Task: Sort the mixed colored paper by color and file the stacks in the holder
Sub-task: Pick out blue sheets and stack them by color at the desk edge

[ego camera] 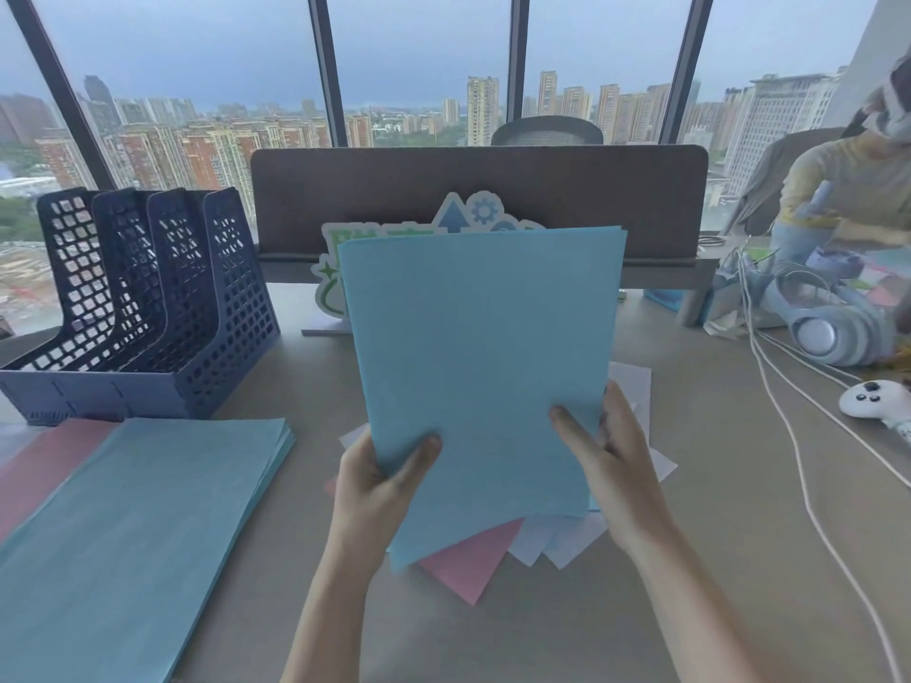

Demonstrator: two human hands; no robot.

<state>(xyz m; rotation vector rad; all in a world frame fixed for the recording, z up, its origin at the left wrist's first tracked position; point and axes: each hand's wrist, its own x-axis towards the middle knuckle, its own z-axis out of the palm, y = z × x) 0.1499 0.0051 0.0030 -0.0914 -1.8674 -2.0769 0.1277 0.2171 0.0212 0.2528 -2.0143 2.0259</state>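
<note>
Blue paper everywhere right now. Both hands have a stack of light blue paper sheets point(480, 367) held up on end over the middle of the grey-beige desk point(715, 485). Left hand point(377, 478) grips the lower left edge, thumb curled over the front of the sheets, other fingers hidden behind. Right hand point(611, 460) pinches the lower right edge the same way, thumb flat on the front and fingers wrapped round the back.

Under the raised stack lies a loose mixed pile on the desk, a pink paper sheet point(468, 559) poking out at the bottom and some white paper sheets point(562, 539) fanned out beside it.

Off to the left, a second pile of blue sheets point(138, 525) lies flat on the desk, overlapping a pink stack point(44, 465) under its far-left side. Behind those is the dark blue plastic mesh file holder point(148, 298) with upright slots; no paper visible in them.

Right side has grey headphones point(828, 332), a white game controller point(877, 399) and white cables point(798, 465).
</note>
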